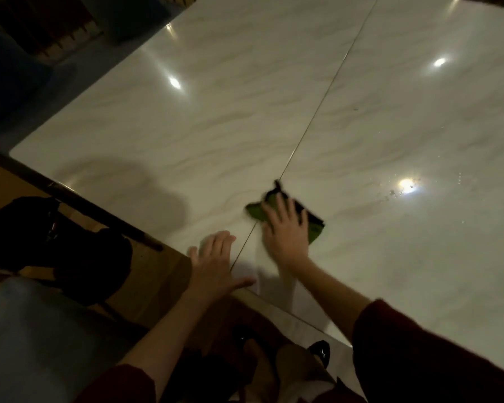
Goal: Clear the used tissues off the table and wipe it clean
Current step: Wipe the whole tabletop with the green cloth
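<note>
A glossy white marble table (245, 112) fills most of the view, with a thin seam running from its far edge to the near edge. My right hand (287, 231) lies flat with spread fingers on a green cloth with a dark edge (306, 221), pressing it onto the table just right of the seam. My left hand (213, 260) rests flat on the table's near edge, left of the seam, fingers apart and holding nothing. No tissues show on the table. Small droplets or crumbs (396, 193) glint on the surface to the right of the cloth.
A dark bag (56, 237) sits on the wooden floor at the lower left, next to a grey padded seat (35, 330). Dark blue chairs (18, 68) stand beyond the table's left side. Black shoes (320, 353) show below the near edge.
</note>
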